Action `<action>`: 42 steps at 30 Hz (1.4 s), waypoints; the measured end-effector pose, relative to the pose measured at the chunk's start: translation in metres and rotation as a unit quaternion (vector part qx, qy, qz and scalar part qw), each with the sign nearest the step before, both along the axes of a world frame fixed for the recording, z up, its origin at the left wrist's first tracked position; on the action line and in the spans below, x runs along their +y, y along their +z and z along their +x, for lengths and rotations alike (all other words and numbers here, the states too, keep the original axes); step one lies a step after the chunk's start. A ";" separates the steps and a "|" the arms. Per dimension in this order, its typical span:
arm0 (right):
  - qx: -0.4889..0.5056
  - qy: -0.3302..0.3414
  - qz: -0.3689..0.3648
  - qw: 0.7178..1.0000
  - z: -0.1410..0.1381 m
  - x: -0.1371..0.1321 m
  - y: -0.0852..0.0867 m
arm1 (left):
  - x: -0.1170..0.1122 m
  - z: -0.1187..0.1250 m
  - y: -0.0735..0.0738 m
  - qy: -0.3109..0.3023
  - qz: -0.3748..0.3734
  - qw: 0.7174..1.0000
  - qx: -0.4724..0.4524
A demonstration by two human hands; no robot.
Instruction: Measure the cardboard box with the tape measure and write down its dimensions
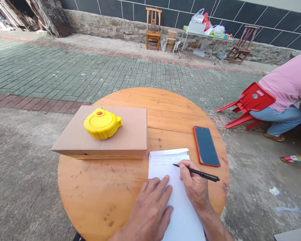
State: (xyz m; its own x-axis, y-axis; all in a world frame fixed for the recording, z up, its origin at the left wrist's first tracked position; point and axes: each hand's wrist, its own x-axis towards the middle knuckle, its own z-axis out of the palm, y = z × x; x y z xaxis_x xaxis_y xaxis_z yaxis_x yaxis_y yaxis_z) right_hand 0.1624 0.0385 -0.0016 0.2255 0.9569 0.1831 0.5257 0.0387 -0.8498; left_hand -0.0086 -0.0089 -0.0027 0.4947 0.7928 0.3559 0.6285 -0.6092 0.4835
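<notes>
At a round wooden table (95, 197) on paving (65, 70), right hand (194, 185) grips pen (198, 173), left hand (150, 211) flat on paper (163, 171).

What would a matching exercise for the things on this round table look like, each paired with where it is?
1 yellow tape measure
2 phone
3 pen
4 paper

A under the left hand
B on the cardboard box
C in the right hand
D flat on the table, right of the paper

Pairs: 1-B, 2-D, 3-C, 4-A
</notes>
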 end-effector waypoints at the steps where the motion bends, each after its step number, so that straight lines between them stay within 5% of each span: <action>1: -0.001 0.000 -0.001 1.000 0.000 0.000 0.000 | 0.000 0.000 0.000 0.000 -0.001 1.000 0.000; 42: -0.004 0.001 -0.019 1.000 0.001 -0.001 0.000 | 0.002 0.000 0.002 -0.001 -0.011 1.000 0.010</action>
State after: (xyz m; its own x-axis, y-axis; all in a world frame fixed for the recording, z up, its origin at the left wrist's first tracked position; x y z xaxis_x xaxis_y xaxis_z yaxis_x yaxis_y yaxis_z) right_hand 0.1631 0.0379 -0.0015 0.2218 0.9637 0.1486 0.5316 0.0082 -0.8469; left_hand -0.0083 -0.0069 -0.0011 0.5035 0.7992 0.3283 0.6365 -0.6001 0.4846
